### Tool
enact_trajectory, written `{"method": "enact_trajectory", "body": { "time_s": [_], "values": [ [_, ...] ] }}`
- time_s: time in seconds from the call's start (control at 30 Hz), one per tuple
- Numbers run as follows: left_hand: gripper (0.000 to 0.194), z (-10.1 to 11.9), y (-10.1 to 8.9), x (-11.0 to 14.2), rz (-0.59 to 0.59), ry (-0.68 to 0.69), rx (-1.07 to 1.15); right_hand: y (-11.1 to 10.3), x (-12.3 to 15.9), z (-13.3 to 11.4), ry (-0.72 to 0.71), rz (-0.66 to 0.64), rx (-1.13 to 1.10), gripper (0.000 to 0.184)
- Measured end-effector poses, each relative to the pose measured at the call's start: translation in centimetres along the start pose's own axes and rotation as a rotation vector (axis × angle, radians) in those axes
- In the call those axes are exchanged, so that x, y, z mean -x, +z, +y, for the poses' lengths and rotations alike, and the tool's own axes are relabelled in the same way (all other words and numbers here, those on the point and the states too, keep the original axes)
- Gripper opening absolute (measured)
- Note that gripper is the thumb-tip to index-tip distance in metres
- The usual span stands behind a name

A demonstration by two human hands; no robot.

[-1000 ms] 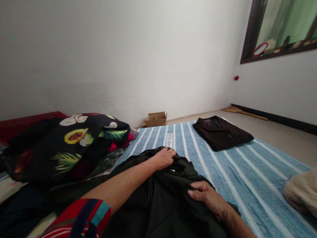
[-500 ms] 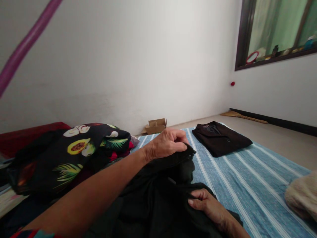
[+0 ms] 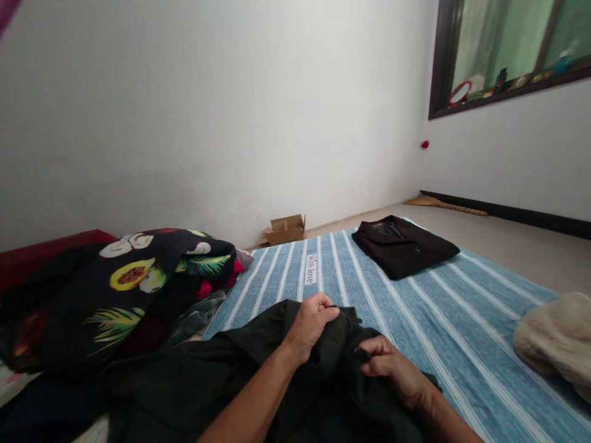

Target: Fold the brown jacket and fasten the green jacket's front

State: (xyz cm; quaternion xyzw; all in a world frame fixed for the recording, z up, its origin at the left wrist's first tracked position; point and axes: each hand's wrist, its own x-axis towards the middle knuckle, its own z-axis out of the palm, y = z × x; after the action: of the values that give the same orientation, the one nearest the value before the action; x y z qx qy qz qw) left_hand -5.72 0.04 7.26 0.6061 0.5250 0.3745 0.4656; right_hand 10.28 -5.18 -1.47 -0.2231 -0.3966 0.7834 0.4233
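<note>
Edge of dark garment (image 3: pixel 323 394) lowered since the earlier frame, pointed toward wall (image 3: pixel 277 111), pinched by left hand (image 3: pixel 311 327) and right hand (image 3: pixel 393 370), long axis unclear

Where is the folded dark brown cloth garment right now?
In the head view, the folded dark brown cloth garment lies right of centre on the blue-and-white striped sheet, beyond the right hand.
</note>
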Motion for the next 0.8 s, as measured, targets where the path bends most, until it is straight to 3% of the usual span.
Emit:
{"method": "enact_trajectory", "body": {
  "time_s": [0.1,0.27,0.57,0.8],
  "values": [
    [0.025,-1.0,-0.3,1.2,-0.075,-0.09,0.178,0.0,0.1,-0.3,-0.01,-0.011,-0.025,0.003],
    [0.024,-2.0,-1.2,2.2,-0.176,-0.161,0.23,-0.1,0.1,-0.2,0.03,-0.002,-0.028,0.007],
    [0.015,-3.4,-1.5,2.2,-0.192,-0.202,0.436,1.1,0.6,-0.9,0.028,-0.011,0.008,0.025],
    [0.014,-3.8,-1.5,2.2,-0.229,-0.201,0.455,1.1,0.4,-0.1,-0.029,0.052,0.026,0.026]
  ]
}}
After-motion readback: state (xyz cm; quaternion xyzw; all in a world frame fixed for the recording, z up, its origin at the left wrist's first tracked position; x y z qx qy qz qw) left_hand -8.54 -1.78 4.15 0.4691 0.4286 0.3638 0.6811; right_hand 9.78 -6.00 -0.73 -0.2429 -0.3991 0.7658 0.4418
